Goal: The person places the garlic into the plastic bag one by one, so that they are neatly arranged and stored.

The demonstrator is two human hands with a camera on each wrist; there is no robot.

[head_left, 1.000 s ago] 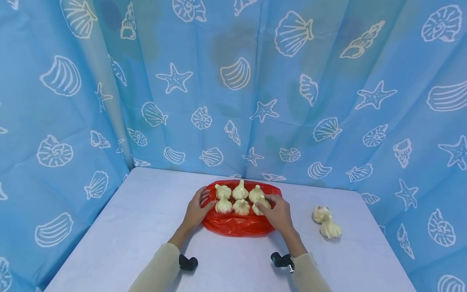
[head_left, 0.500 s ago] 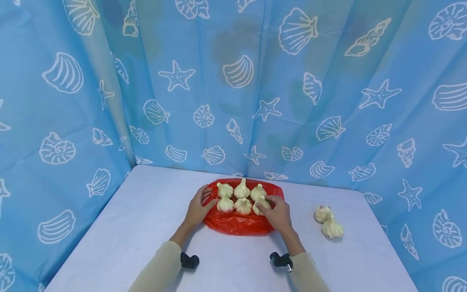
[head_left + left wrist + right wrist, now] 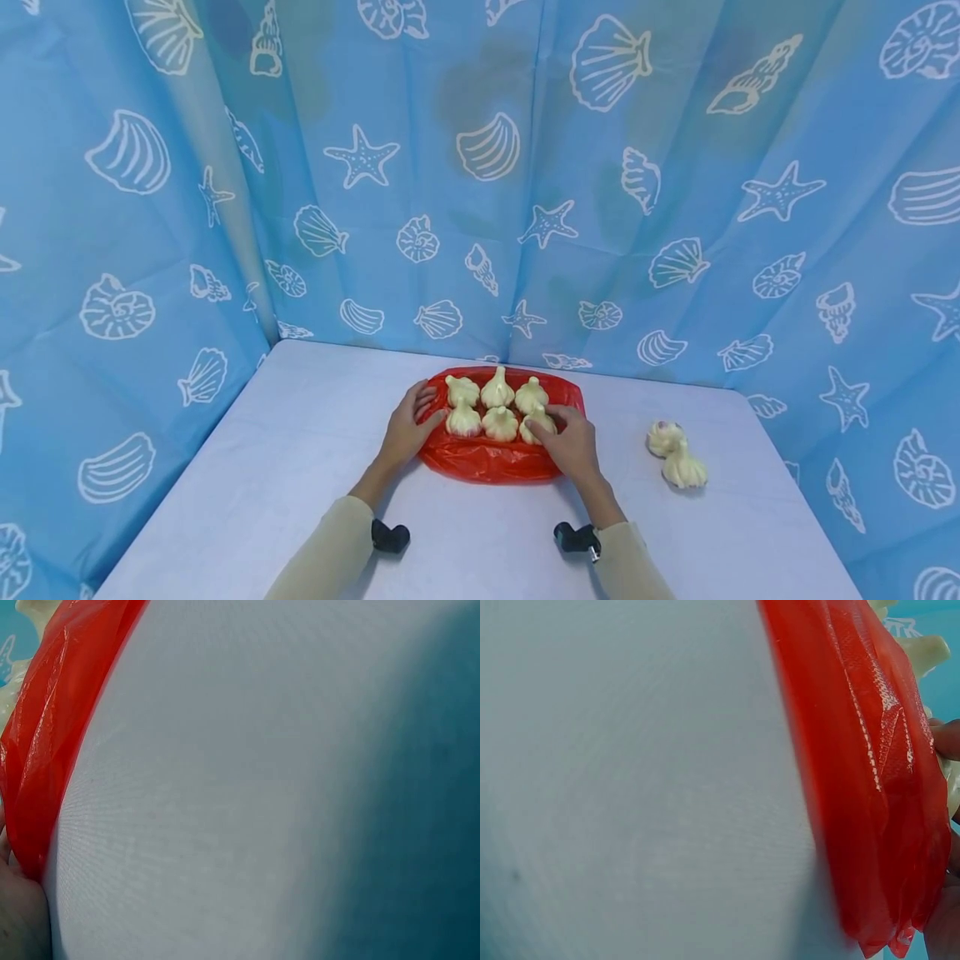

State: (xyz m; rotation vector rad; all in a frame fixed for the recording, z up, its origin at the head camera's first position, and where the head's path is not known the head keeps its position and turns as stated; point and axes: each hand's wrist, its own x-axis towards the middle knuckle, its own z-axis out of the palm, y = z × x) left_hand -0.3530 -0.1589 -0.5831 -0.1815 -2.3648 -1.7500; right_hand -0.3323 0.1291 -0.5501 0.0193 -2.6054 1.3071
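In the head view, several garlic bulbs (image 3: 499, 425) sit in two rows on a shiny red plastic bag (image 3: 491, 465), spread out like a shallow tray. My left hand (image 3: 403, 432) rests at the bag's left end, its fingers along the edge and thumb near the front-left bulb. My right hand (image 3: 576, 442) pinches the front-right garlic bulb (image 3: 536, 425) between thumb and fingers. Only part of the left hand (image 3: 22, 915) shows in the left wrist view, against the red side. Right fingers (image 3: 948, 740) appear at the edge of the right wrist view, beside a pale bulb.
Two more garlic bulbs (image 3: 683, 470) lie touching each other on the white table (image 3: 480, 542), right of the bag. A blue shell-patterned curtain (image 3: 480, 208) hangs behind the table and along both sides. Black wrist devices (image 3: 390, 537) sit by both sleeves.
The head view shifts slightly. Both hands stay at the red bag, the right one still on the front-right garlic bulb.
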